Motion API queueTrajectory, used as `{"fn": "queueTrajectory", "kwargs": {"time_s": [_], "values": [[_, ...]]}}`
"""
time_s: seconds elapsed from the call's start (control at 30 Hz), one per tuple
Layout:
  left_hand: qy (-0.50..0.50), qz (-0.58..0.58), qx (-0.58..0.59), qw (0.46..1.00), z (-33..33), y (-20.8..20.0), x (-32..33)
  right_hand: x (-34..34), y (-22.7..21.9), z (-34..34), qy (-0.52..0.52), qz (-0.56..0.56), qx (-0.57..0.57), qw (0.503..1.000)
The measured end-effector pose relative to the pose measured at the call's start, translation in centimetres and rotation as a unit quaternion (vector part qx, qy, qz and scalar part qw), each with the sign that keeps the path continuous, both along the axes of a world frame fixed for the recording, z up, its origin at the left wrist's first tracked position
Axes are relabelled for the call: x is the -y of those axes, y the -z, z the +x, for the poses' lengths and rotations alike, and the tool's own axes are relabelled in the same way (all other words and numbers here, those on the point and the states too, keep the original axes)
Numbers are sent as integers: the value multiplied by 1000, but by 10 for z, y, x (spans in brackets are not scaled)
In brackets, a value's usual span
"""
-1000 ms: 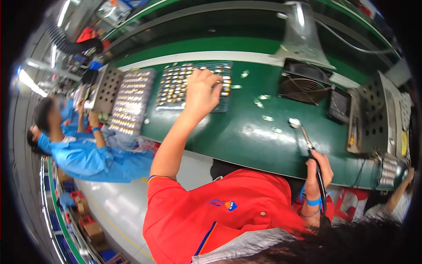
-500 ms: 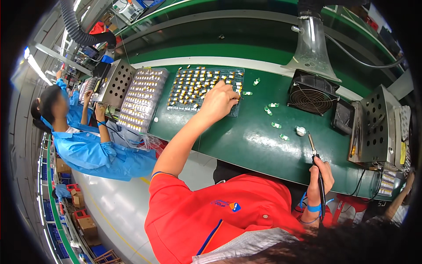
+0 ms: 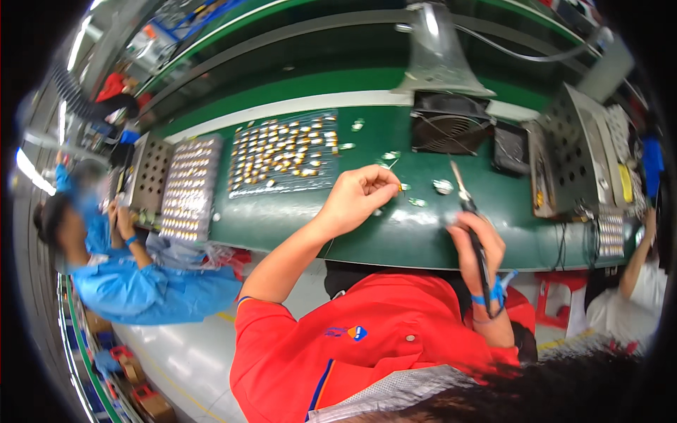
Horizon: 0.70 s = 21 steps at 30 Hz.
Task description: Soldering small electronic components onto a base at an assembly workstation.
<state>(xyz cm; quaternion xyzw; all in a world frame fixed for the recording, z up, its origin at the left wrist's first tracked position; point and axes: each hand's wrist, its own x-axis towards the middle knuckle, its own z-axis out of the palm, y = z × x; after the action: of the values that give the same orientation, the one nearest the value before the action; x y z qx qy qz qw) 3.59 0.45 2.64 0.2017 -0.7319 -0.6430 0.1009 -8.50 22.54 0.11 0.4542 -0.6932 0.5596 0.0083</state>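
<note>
My left hand is over the green bench, thumb and fingertips pinched on a small yellow-and-white cylindrical part, mostly covered by the fingers. A thin pale strand stands up near the fingertips. My right hand is wrapped round the black handle of a soldering iron, its tip pointing up and away from me. Between the hands lie a small round whitish piece and a small green-and-white piece. More such pieces lie farther back. A clear tray of yellow-and-white parts stands left of my left hand.
A black fan stands at the back under a clear fume hood. To the right is a perforated metal box. At left are another filled tray and a co-worker in blue. Another person's arm shows far right.
My left hand has left the tray and come right, now pinching a small part. The soldering iron has moved closer to it in my right hand. The whole view has shifted.
</note>
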Motion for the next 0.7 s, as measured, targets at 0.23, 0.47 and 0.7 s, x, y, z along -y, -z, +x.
{"fn": "queueTrajectory", "kwargs": {"time_s": [0.23, 0.47, 0.7], "values": [[102, 115, 7, 988, -23, 3, -46, 12, 1, 6, -16, -71, 60, 996], [125, 143, 22, 982, -24, 19, -55, 0, 7, 5, -15, -31, 20, 999], [78, 123, -10, 989, -27, 23, -66, 2, 9, -2, -6, -29, -117, 993]]}}
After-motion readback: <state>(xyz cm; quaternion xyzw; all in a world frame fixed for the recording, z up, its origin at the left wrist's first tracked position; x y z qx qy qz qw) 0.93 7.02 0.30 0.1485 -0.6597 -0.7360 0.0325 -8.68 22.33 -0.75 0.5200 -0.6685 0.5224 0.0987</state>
